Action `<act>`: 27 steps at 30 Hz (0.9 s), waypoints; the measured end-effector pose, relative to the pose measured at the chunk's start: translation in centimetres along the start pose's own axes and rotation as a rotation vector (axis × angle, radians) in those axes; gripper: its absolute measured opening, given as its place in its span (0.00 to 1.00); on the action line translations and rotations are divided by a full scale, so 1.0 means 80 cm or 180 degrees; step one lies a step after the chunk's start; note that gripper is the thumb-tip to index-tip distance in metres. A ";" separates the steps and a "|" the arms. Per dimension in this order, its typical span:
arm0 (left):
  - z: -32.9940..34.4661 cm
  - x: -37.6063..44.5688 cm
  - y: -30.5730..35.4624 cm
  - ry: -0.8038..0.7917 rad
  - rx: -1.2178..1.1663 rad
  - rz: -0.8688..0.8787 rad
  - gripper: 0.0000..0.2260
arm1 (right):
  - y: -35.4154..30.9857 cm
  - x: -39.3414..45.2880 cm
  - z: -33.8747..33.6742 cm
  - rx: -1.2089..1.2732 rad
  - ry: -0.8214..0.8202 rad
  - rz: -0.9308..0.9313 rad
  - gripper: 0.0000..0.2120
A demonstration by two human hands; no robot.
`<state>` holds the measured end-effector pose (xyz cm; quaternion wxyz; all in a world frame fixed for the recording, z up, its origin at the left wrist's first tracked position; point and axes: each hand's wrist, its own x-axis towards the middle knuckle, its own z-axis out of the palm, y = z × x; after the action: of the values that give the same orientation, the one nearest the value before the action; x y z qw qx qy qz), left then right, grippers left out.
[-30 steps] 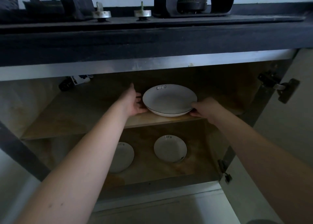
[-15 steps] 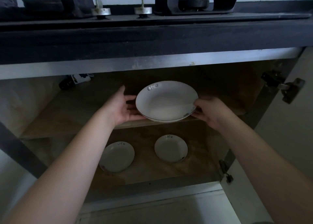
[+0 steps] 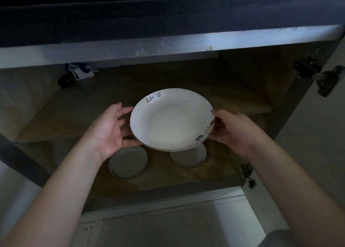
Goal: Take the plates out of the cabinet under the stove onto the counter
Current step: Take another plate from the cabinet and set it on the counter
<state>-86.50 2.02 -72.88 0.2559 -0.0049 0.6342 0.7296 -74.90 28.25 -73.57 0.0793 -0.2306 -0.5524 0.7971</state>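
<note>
White plate [image 3: 171,119] with thin dark rim, held in the air between both hands, in front of the open cabinet [image 3: 186,75] and clear of the upper shelf [image 3: 74,119]. Tilted a little, far edge higher, near edge lower toward the camera. Handwritten dark letters near the far edge; small coloured decoration near the right edge.

Left hand [image 3: 110,129] gripping the left edge of the plate, palm turned to the plate, fingers [image 3: 128,141] curled under it, thumb up beside the rim. Right hand [image 3: 233,131] gripping the right edge, thumb on top of the rim, other fingers hidden below. Both forearms bare, reaching in from the bottom corners.

Two smaller plates lying flat on the cabinet floor [image 3: 158,177], apart from each other: left small plate [image 3: 127,162] mostly visible, right small plate [image 3: 188,157] partly hidden behind the held plate.

On the upper shelf, far left at the back, a dark and white object [image 3: 76,75], too dim to identify. Metal hinge [image 3: 324,76] at the upper right, on the open door [image 3: 317,134]. Above the cabinet, pale strip and dark front edge of the tabletop [image 3: 168,18]. Whole scene dim.
</note>
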 end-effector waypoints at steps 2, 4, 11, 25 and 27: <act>-0.007 -0.004 -0.007 0.0083 -0.0005 0.0023 0.16 | 0.009 0.002 -0.002 -0.0077 -0.0117 -0.0018 0.08; -0.011 -0.006 -0.012 0.0182 0.0025 0.0138 0.13 | 0.018 0.005 -0.005 -0.0153 -0.0230 -0.0050 0.09; -0.020 -0.003 -0.030 0.0347 -0.0016 0.0236 0.12 | 0.027 0.020 -0.011 -0.0138 -0.0254 0.0264 0.09; 0.009 -0.092 0.020 0.0503 -0.0122 -0.0742 0.14 | -0.044 -0.079 0.013 -0.0024 0.0440 0.1468 0.10; 0.017 -0.118 0.034 0.0554 -0.0170 -0.0902 0.15 | -0.063 -0.101 0.015 -0.0041 0.0547 0.1634 0.09</act>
<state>-78.92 -0.33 -66.98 0.3000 -0.1643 0.6273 0.6996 -68.97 26.02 -66.33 -0.0802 -0.4304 -0.4722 0.7651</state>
